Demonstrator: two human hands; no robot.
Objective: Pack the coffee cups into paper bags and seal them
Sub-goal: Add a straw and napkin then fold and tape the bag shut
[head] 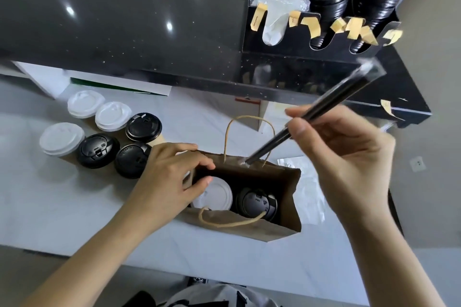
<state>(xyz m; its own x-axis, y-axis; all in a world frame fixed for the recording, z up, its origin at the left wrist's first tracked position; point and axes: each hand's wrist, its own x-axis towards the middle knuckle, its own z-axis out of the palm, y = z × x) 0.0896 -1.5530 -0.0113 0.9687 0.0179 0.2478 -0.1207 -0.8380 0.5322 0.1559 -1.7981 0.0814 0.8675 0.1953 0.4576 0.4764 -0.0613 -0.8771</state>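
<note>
Wrapped black straws [314, 112], pinched in the right hand [349, 154], are lowered toward a paper bag [282, 222] held open by the left hand [172, 177]; two cups [257, 203] sit just below those fingers [199, 183]. Sealing is judged next.

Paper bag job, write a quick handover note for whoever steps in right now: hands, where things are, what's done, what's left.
Left hand: holding the paper bag open at its left rim.
Right hand: gripping wrapped black straws, tips entering the bag at its far side.
In the bag: one white-lidded cup and one black-lidded cup, upright.
On the counter, left of the bag: three white-lidded cups and three black-lidded cups.
Done: two cups bagged.
Left: drop straws in, seal this bag, bag and seal the other six.
</note>
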